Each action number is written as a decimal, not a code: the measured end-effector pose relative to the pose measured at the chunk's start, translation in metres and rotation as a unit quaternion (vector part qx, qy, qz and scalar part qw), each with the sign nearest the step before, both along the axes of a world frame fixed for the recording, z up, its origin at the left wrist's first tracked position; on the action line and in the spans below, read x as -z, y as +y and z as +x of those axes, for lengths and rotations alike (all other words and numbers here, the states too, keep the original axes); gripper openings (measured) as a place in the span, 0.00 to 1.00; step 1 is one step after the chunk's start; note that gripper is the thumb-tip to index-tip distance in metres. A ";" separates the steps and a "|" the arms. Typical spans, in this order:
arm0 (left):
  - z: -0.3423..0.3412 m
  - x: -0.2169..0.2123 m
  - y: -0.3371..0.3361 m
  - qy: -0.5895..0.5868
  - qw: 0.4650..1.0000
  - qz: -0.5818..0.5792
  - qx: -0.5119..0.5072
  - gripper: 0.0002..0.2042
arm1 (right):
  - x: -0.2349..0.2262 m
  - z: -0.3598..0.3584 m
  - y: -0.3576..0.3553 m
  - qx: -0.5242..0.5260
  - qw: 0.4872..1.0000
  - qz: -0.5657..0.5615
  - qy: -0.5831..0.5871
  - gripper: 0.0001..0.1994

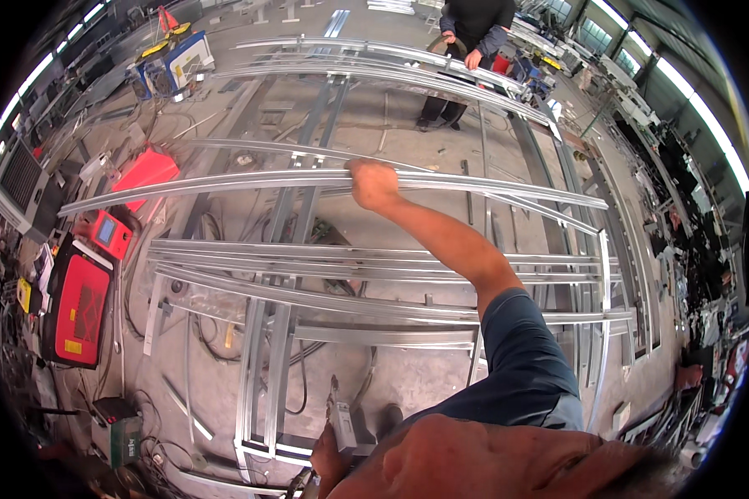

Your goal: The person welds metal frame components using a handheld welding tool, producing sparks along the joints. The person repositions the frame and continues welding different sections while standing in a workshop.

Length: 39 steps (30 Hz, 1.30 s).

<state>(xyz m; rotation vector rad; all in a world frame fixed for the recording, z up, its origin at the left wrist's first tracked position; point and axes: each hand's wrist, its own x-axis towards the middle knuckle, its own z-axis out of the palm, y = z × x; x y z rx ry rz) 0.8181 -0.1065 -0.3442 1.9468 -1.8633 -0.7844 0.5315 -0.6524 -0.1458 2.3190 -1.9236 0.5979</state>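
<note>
My right hand (pixel 373 183) reaches out over a metal frame and is closed on a bundle of long, thin, silver metal bars (pixel 225 185) that lies crosswise on the frame. My arm in a blue short sleeve (pixel 524 358) stretches from the lower right. Low in the picture, my left hand (pixel 328 462) grips a grey hand tool (pixel 344 424), held upright close to my body. Further stacks of silver bars (pixel 374 259) lie across the frame between the two hands.
Another person in dark clothes (pixel 473 33) stands at the far end, both hands on the far bars. Red machines (pixel 79 308) and a blue and yellow one (pixel 175 62) stand at the left. Cables and scrap lie on the concrete floor (pixel 408 374). Racks line the right side.
</note>
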 end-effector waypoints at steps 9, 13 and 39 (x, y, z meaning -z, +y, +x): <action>0.010 0.029 0.004 0.053 0.997 0.050 0.028 0.34 | -0.096 0.024 0.188 -0.009 0.996 0.089 -0.030 0.19; 0.005 -0.027 -0.006 0.004 0.998 0.025 0.062 0.32 | -0.072 0.006 0.282 0.005 0.993 0.114 -0.012 0.20; 0.104 -0.126 0.157 0.177 0.974 -0.046 -0.132 0.32 | 0.197 -0.024 0.579 0.130 0.981 0.135 -0.045 0.16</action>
